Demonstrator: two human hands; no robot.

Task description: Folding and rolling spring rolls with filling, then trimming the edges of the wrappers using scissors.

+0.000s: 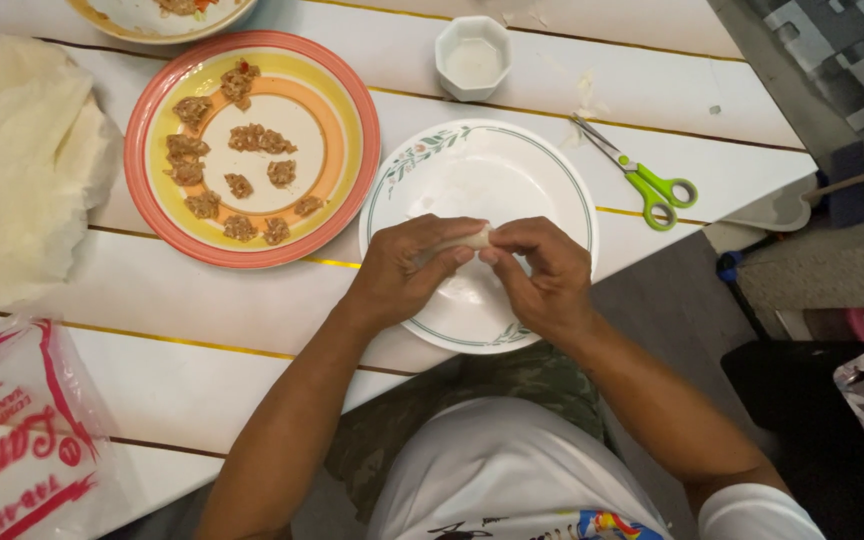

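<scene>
Both hands meet over a white plate [542, 170] with a green rim pattern. My left hand [407, 270] and my right hand [542, 275] pinch a small pale roll of wrapper [474, 238] between their fingertips, just above the plate's middle. Most of the roll is hidden by my fingers. To the left stands a red, yellow and orange plate [342, 110] carrying several small brown lumps of filling [260, 139].
Green-handled scissors [642, 175] lie right of the white plate. A small white octagonal bowl [472, 55] sits behind it. A stack of pale wrapper sheets [12, 170] and a red-printed plastic bag [22, 430] lie at the left. The table corner [802, 150] drops off at right.
</scene>
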